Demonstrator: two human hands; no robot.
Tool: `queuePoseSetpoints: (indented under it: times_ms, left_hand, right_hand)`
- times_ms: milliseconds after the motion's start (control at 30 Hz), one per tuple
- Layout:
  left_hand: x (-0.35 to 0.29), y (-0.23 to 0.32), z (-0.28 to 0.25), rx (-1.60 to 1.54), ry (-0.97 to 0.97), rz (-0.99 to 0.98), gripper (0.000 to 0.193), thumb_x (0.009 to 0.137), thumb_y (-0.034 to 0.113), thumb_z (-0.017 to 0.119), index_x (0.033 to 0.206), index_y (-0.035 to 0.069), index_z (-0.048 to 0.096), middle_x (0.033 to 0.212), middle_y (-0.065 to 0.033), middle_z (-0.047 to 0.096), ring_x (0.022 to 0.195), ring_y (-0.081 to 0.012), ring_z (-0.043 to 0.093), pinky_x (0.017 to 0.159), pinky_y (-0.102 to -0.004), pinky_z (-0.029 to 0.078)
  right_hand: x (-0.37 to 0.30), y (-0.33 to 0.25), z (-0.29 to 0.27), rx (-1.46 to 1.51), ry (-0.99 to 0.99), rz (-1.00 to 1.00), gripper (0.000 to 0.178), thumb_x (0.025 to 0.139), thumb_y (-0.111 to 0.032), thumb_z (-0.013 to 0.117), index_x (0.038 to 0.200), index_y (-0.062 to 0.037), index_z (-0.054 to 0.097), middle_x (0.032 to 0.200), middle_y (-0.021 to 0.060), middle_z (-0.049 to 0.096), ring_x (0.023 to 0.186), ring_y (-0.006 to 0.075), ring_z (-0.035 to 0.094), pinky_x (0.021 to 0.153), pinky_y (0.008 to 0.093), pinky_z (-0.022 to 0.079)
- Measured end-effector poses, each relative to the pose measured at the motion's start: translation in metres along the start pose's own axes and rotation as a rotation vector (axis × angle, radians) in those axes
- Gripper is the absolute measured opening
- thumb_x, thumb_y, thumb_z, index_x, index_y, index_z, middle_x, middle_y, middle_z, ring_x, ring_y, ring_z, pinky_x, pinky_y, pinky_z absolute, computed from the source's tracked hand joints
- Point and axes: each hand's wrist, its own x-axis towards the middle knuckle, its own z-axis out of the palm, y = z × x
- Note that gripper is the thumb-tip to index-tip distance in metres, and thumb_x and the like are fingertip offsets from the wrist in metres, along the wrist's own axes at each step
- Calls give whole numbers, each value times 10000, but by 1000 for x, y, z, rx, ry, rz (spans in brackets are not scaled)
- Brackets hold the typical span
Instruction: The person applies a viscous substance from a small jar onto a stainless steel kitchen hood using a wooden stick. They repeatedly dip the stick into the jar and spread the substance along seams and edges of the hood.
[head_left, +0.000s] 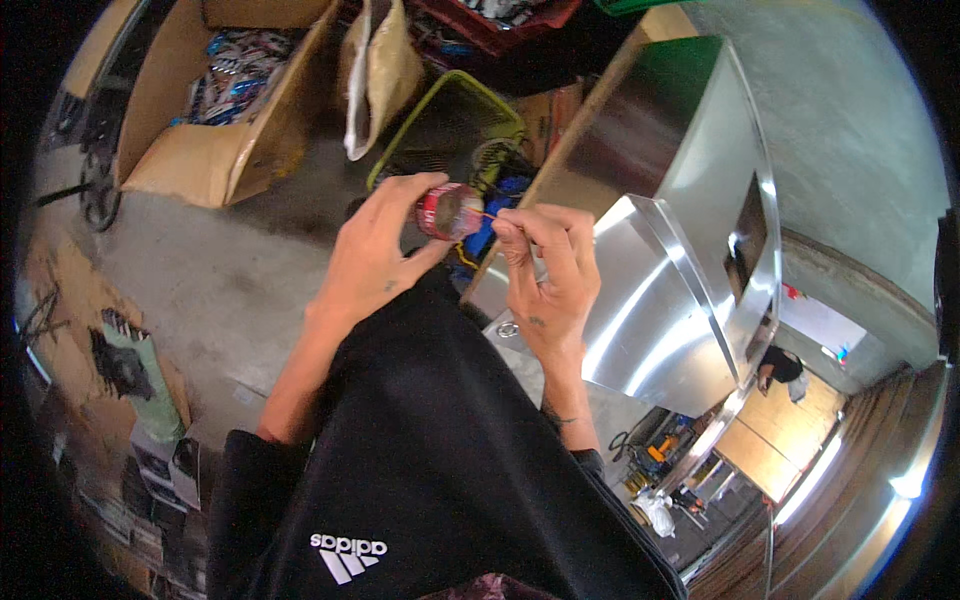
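Note:
My left hand [372,243] is closed around a small round container [449,211], with a red printed side and a greyish, see-through-looking end that faces right. Close by on the right, the fingertips of my right hand [545,250] are pinched together on a thin orange strand [487,214]. The strand spans the short gap between those fingertips and the container's end. Whether it is fixed to the container or loose inside, I cannot tell. Both hands are raised in front of my black shirt [430,400].
Ahead stands a yellow-green plastic basket [400,130] with blue things by it. An open cardboard box [190,165] of small wrapped items is at the far left. Shiny sheet-metal panels [650,290] rise on the right. Farther off at right is another person [779,368].

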Motion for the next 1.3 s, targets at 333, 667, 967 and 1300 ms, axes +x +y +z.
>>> queuePoseSetpoints:
  times_ms: [333,667,967,1300]
  left_hand:
    - [-1,-16,10,-73,97,-89,616,838,72,881,1394,45,619,1270,-137,691,1116,-271,705,983,-369,555]
    - [-26,-37,0,-33,200,-154,577,861,83,883,1381,39,636,1255,-125,700,1078,-234,713,948,-358,565]
    - [-28,-43,-5,-19,190,-213,588,870,78,881,1396,24,623,1253,-126,709,1073,-215,715,933,-349,567]
    - [-24,-41,-4,-45,194,-201,588,875,81,882,1398,17,621,1242,-125,713,1051,-201,709,924,-340,566]
  right_hand:
    - [77,129,-80,-139,101,233,163,1113,-146,629,1118,8,682,966,64,708,867,127,665,773,283,530]
    - [129,222,-120,-547,-354,-33,147,1023,-145,697,1078,-13,732,840,160,740,733,263,722,706,355,552]
    - [124,235,-119,-583,-376,-176,92,999,-140,713,1012,-56,747,809,111,739,661,262,701,704,371,532]
    - [124,223,-119,-650,-466,-92,132,1033,-205,654,1051,-118,750,1043,63,749,930,297,691,959,444,383]
